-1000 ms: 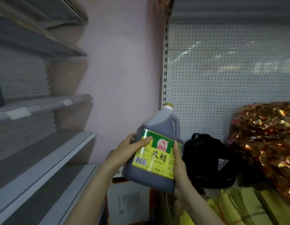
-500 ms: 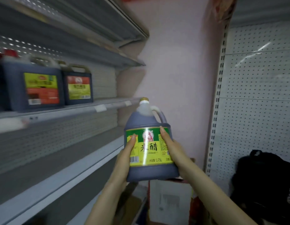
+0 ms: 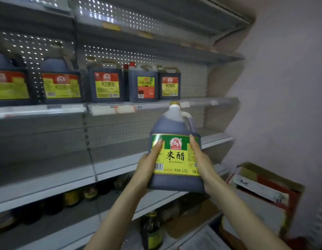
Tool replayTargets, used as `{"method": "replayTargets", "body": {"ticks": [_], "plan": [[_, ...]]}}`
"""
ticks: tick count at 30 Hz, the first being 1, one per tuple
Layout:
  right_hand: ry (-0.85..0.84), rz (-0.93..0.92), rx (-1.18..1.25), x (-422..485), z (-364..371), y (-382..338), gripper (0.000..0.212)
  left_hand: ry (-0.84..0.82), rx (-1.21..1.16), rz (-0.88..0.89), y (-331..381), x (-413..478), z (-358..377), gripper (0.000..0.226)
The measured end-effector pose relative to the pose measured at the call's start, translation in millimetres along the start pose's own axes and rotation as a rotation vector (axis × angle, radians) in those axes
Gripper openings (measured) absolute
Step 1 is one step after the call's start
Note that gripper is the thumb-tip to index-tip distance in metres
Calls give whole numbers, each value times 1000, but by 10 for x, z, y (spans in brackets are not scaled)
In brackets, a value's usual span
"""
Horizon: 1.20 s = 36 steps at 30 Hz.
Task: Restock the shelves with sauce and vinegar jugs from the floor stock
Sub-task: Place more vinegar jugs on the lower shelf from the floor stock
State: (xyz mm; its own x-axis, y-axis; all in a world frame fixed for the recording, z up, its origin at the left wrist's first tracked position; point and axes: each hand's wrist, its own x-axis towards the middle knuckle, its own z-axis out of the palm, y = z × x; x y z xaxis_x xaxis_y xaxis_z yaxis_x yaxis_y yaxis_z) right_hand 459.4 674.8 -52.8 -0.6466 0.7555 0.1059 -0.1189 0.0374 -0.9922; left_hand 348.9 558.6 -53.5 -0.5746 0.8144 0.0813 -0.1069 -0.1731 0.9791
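Jug (image 3: 175, 156): you are holding it upright in the air, in front of the shelving and below the stocked shelf. It is touching no shelf.
Contents: dark liquid is filling the jug up to its shoulder. The neck under the cap (image 3: 174, 105) is showing pale.
Label: it is facing you, green over yellow, and reading "RICE VINEGAR" and 1.75L.
Left hand (image 3: 147, 166): you are clasping the jug's left side, with the thumb (image 3: 157, 147) lying up along the label edge and the fingers going round behind, out of sight.
Right hand (image 3: 203, 163): you are clasping the right side the same way, thumb on the label and palm against the wall of the jug. The jug is sitting clamped between your two hands.
Handle (image 3: 188, 117): it is pointing up and to the right, with neither hand on it.
Stocked shelf (image 3: 48, 110): it is carrying a row of shelf jugs (image 3: 106, 85), five in view, all upright and all holding dark liquid. Four are wearing red and yellow labels. The fourth from the left is wearing a green and red one.
Lower shelf (image 3: 216, 139): its front edge is running behind the jug you are holding.
Bottom tiers: small dark bottles (image 3: 151, 230) are standing there, too blurred to read.
Box (image 3: 265, 186): a cardboard box is standing open against the wall on your right. I cannot tell what it is holding.
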Motion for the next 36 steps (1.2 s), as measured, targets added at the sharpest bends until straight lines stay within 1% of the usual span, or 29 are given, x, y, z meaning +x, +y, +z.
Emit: {"method": "replayTargets", "body": {"ticks": [4, 7, 10, 13, 16, 23, 26, 29, 31, 33, 36], "plan": [[-93, 16, 63, -165, 333, 68, 56, 110, 62, 11, 88, -341, -278, 73], [-167, 30, 81, -253, 637, 74, 56, 201, 101, 26, 145, -537, -554, 89], [-211, 42, 79, -356, 978, 52, 56, 256, 134, 45, 212, -689, -890, 91], [-247, 66, 104, -411, 1330, 92, 58, 303, 203, 36, 300, -793, -1253, 105], [-275, 88, 126, -485, 1717, 168, 60, 302, 272, 38, 347, -911, -1639, 107], [-285, 165, 169, -596, 2775, 569, 64, 310, 352, -48, 358, -1174, -2726, 111], [-273, 209, 163, -669, 3193, 750, 63, 320, 339, -74, 276, -1276, -3159, 108], [-280, 246, 148, -709, 3587, 933, 60, 346, 316, -129, 164, -1376, -3582, 115], [-276, 265, 131, -694, 3824, 1010, 58, 364, 282, -154, 97, -1392, -3839, 115], [-301, 288, 93, -653, 4018, 1054, 60, 382, 229, -170, 33, -1370, -4050, 112], [-346, 310, 42, -497, 4260, 1144, 69, 408, 130, -192, -96, -1248, -4336, 111]]}}
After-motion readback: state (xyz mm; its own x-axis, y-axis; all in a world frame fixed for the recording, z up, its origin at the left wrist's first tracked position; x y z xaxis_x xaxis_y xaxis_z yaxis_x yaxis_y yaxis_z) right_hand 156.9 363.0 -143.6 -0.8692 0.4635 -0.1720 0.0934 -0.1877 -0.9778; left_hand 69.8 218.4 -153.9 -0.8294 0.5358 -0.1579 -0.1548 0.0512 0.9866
